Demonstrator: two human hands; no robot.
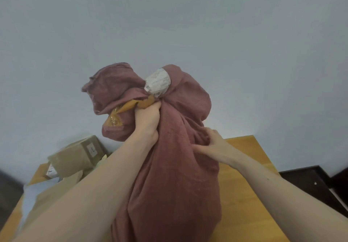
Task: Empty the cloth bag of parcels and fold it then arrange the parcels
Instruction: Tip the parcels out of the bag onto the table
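A dusty-red cloth bag (pixel 175 175) stands tall on the wooden table (pixel 250 194), bulging with hidden contents. At its bunched mouth my left hand (pixel 147 121) grips an orange-yellow plastic parcel (pixel 120 115) together with the gathered cloth. A white parcel with a barcode label (pixel 157 81) pokes out of the opening just above that hand. My right hand (pixel 212 144) pinches a fold of the bag's cloth lower on its right side.
Brown cardboard boxes (pixel 75 157) and flat paper parcels (pixel 56 191) lie on the table's left part, under my left forearm. A pale wall rises behind. Dark furniture (pixel 310 181) stands beyond the table's right edge.
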